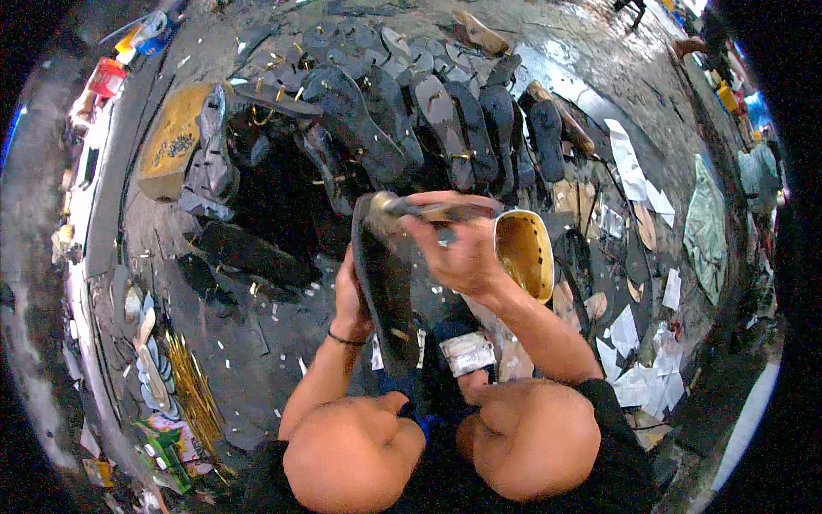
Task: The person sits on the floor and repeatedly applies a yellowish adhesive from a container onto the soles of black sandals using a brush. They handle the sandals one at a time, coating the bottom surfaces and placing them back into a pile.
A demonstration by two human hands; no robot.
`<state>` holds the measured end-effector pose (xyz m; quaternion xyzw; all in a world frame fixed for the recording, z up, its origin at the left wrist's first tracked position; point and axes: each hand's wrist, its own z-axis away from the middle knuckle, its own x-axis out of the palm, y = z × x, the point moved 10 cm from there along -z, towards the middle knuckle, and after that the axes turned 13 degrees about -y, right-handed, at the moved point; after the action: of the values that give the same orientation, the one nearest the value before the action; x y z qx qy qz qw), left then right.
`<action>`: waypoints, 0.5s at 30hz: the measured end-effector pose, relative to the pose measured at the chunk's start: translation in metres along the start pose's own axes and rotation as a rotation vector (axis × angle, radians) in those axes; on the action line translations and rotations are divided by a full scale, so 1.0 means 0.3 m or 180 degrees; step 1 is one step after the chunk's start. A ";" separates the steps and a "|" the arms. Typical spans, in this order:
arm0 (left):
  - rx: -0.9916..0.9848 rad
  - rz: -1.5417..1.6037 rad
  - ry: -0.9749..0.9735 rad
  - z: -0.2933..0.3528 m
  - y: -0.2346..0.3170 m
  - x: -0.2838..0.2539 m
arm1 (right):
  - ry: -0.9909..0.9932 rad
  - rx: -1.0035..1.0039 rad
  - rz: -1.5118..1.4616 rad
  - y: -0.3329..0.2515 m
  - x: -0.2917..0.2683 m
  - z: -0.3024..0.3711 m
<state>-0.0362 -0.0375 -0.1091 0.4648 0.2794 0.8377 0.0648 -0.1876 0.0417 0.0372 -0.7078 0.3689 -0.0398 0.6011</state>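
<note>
A long dark shoe sole is held upright in front of me by my left hand, whose fingers wrap its left edge from behind. A small gold-coloured piece shows near its lower end. My right hand, blurred by motion, is closed around a handled tool. The tool's rounded, pale head is at the sole's upper end; blur hides whether it is a hammer or a brush. Just right of that hand stands a white-rimmed container, yellowish inside with dark spots along its wall.
Many dark soles lie in rows ahead. A yellow block lies at far left, above a bundle of thin golden sticks. White scraps and a green cloth are on the right.
</note>
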 end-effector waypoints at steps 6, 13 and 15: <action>0.0335 -0.0133 0.0048 0.017 -0.008 0.010 | -0.0500 0.0156 -0.0420 -0.013 0.075 0.092; 0.0549 -0.0195 0.0051 0.007 0.014 0.013 | -0.0387 -0.0222 0.0044 -0.070 0.051 0.132; 0.0690 -0.1304 0.0542 0.035 0.019 -0.083 | 0.0108 -0.0607 0.0119 -0.126 0.021 0.054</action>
<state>-0.0128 -0.0471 -0.1202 0.3304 0.4606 0.8083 0.1592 -0.1571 0.0515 0.0635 -0.7540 0.3943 -0.0053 0.5254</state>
